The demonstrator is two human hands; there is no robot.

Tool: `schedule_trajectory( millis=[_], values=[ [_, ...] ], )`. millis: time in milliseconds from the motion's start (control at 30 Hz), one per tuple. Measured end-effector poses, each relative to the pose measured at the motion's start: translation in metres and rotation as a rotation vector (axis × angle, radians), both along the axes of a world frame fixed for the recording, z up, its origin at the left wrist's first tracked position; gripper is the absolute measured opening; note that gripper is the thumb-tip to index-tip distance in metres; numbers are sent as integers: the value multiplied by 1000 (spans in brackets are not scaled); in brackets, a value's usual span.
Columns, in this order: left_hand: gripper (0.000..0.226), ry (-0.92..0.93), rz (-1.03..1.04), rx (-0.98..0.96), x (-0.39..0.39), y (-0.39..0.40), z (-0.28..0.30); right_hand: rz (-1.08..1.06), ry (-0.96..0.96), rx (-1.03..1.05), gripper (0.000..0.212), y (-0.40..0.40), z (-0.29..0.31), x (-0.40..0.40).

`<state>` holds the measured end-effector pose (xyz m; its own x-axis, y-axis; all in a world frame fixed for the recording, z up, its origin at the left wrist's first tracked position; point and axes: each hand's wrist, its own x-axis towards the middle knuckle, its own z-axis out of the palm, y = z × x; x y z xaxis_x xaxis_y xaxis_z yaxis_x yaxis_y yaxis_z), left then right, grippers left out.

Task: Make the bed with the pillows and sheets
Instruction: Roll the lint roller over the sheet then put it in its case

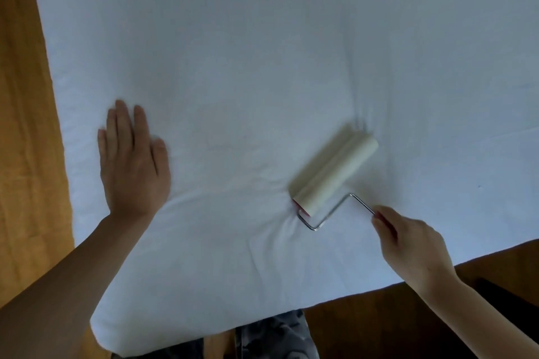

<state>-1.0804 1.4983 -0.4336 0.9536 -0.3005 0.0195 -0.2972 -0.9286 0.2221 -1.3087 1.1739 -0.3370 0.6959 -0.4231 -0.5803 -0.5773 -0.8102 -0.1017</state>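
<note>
From the head view I see my left hand (132, 160) lying flat on the white sheet (262, 52), fingers straight and spread a little, palm down near the bed's left edge. My right hand (408, 245) is curled around the handle of a lint roller (332, 172), and the handle is mostly hidden inside my grip, with a bit of red showing by my fingers. The roller's pale drum rests on the sheet, tilted diagonally, its bent metal wire arm (335, 211) running back to my hand. Small wrinkles fan out in the sheet around the drum's near end. The sheet covers the whole bed; orange-brown floor (26, 154) shows at left.
</note>
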Motion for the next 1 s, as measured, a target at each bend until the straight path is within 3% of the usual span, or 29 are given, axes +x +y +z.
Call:
schedule_trajectory(
  millis=[133, 333, 533, 633, 767, 900, 1000],
  values=[
    [53, -5, 2, -10, -1, -2, 2, -40, 18, 7, 6, -12, 12, -40],
    [54, 3, 1, -12, -5, -2, 2, -58, 78, 27, 8, -25, 32, -81],
    [54, 19, -19, -2, -15, 5, 2, -156, -144, 50, 49, -17, 35, -85],
    [55, 36, -34, 0, -23, 13, 2, -105, -326, 33, 56, -2, 23, -54],
    [52, 30, -36, -29, -36, 25, -1, 10, -558, 75, 38, 36, 9, 17],
    [51, 24, 15, -71, -48, 36, -2, 85, -580, 101, 31, 73, -9, 96],
    [52, 46, 68, -94, -60, 42, -2, 200, -495, 201, 32, 100, -10, 146]
  ],
)
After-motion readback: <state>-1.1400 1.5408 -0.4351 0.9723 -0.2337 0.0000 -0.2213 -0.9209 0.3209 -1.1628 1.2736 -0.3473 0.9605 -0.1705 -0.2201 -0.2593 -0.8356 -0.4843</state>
